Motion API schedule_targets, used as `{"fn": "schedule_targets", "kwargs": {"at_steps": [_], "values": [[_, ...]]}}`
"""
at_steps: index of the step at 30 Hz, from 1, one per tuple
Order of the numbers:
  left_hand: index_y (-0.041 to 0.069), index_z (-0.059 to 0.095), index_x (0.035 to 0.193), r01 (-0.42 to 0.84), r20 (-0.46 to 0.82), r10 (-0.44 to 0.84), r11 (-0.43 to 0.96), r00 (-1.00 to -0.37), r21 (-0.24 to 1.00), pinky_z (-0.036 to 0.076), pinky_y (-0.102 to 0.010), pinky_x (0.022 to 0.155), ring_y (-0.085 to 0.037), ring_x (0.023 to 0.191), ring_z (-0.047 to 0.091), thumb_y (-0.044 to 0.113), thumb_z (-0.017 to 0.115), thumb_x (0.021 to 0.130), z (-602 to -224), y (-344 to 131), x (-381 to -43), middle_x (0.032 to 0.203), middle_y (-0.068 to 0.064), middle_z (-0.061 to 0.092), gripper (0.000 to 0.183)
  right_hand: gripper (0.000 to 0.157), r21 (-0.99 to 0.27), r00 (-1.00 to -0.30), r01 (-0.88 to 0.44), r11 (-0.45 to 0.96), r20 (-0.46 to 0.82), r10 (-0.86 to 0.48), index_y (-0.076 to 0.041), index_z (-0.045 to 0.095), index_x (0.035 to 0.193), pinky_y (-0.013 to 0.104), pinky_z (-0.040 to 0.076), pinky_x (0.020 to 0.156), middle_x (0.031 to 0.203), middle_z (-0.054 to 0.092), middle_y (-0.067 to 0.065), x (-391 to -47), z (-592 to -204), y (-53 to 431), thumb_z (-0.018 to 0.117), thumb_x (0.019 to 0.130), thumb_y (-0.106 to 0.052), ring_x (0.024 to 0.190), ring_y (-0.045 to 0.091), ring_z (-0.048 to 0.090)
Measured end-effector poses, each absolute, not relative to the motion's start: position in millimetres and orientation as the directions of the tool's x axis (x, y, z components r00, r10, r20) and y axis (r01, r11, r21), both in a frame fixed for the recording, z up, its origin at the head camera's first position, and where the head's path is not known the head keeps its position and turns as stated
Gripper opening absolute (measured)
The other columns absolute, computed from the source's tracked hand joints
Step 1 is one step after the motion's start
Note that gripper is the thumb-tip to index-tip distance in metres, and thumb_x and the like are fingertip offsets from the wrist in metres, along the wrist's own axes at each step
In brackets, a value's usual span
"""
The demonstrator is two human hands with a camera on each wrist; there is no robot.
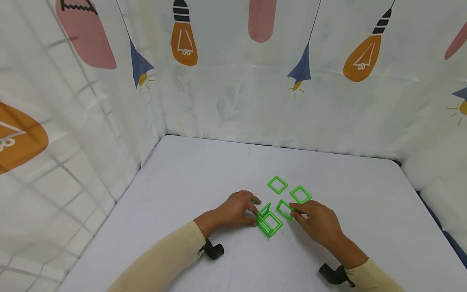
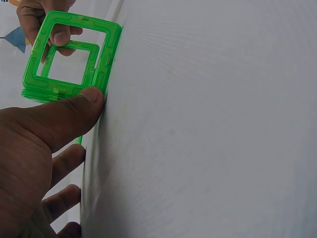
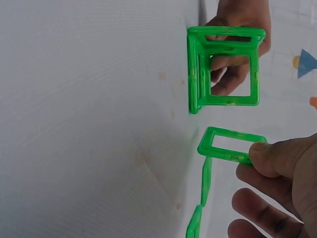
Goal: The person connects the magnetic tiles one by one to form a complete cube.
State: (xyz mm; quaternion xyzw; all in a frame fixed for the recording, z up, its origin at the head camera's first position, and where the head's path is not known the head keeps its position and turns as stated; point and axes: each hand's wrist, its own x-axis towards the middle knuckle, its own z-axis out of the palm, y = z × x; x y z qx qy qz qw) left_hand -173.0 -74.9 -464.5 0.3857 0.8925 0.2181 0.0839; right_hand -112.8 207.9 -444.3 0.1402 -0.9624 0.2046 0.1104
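Open-centred green square magnetic tiles lie between the two hands. Several are joined into a partial box (image 3: 193, 74), with a flat base and upright sides. The left hand (image 1: 238, 209) holds this box from its left side; in the left wrist view its thumb (image 2: 81, 106) presses a lower corner, while the fingers are partly hidden behind. Just right of the box, the right hand (image 1: 319, 223) pinches a single green magnetic tile (image 3: 223, 155) between thumb and forefinger. That tile is tilted and apart from the box, its other fingers loosely bent.
Two loose green tiles lie flat beyond the hands, one farther back (image 1: 282, 181) and one nearer the right hand (image 1: 305, 191). A white cloth covers the table (image 1: 204, 170). Patterned white sheets (image 1: 233, 105) hang behind and at the sides.
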Motion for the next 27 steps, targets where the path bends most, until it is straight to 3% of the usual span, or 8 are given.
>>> {"fn": "schedule_targets", "kwargs": {"at_steps": [27], "values": [[0.023, 0.082, 0.106, 0.642, 0.014, 0.719, 0.612, -0.695, 0.462, 0.033, -0.043, 0.115, -0.02, 0.138, 0.043, 0.033, 0.085, 0.086, -466, -75, -174, 0.137, 0.006, 0.06, 0.022, 0.033, -0.359, -0.929, -0.348, 0.866, 0.255, -0.268, -0.021, 0.081, 0.113, 0.023, 0.047, 0.055, 0.089, 0.074, -0.006, -113, -449, 193, 0.088, 0.081, -0.018, 0.074, 0.007, 0.062]]}}
